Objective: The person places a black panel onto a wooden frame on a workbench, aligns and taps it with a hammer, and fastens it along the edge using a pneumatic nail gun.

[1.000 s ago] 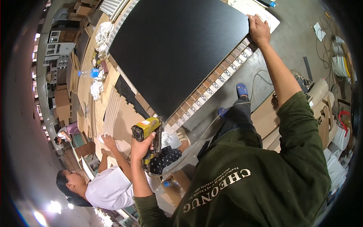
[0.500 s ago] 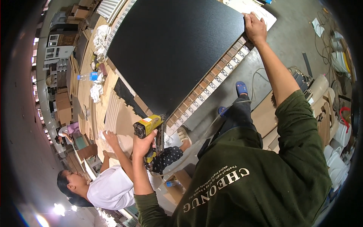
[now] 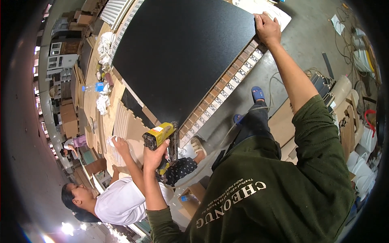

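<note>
My left hand (image 3: 154, 156) is wrapped round the handle of a yellow and black nail gun (image 3: 159, 134). The gun's nose meets the near corner of a large black panel (image 3: 186, 52). That panel lies over a box-like piece whose side edge shows a patterned strip (image 3: 225, 91) of brown and white blocks. At the panel's far right corner my right hand (image 3: 267, 29) grips the edge, fingers on top and thumb hidden. A hose trails from the gun's lower end.
A co-worker in a white shirt (image 3: 121, 201) reaches over the wooden table (image 3: 117, 91) at left, a white cloth (image 3: 112, 140) in one hand. A plastic bottle (image 3: 94, 87) lies there. An open carton (image 3: 194, 198) stands below; tools and hoses clutter the floor at right.
The panel and my right hand appear slightly farther left in view. My left hand still holds the nail gun at the near corner. The co-worker's hand with the cloth has shifted slightly.
</note>
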Demonstrator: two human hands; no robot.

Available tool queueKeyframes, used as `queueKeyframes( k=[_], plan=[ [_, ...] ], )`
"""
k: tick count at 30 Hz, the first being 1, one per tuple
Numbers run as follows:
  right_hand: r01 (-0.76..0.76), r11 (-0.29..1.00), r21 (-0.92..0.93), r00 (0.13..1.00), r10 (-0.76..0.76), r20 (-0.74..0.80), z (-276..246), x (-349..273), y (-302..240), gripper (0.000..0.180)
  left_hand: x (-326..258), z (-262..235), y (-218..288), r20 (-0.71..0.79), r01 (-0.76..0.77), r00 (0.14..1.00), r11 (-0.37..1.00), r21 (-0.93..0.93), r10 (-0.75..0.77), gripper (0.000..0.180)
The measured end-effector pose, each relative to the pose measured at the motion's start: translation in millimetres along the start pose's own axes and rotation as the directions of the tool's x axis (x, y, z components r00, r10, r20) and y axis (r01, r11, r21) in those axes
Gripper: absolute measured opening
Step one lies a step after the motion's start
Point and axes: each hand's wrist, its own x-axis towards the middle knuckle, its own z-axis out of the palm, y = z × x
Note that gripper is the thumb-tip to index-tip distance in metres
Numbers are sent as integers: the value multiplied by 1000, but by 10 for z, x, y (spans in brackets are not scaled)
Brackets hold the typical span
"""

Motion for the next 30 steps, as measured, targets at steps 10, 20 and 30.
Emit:
queueKeyframes(
  k=[10, 20, 30],
  plan=[
    [-13, 1000, 13, 1000, 13, 4, -15, 1, -46, 37, 51, 45, 50, 13, 14, 1000, 997, 78, -15, 22],
    [-37, 999, 2, 999, 37, 6, -43, -16, -91, 35, 78, 156, 170, 34, -45, 999, 996, 82, 42, 19],
    [-34, 999, 25, 999, 34, 16, -56, -17, -104, 35, 127, 175, 176, 21, -10, 1000, 994, 110, 8, 18]
  ],
)
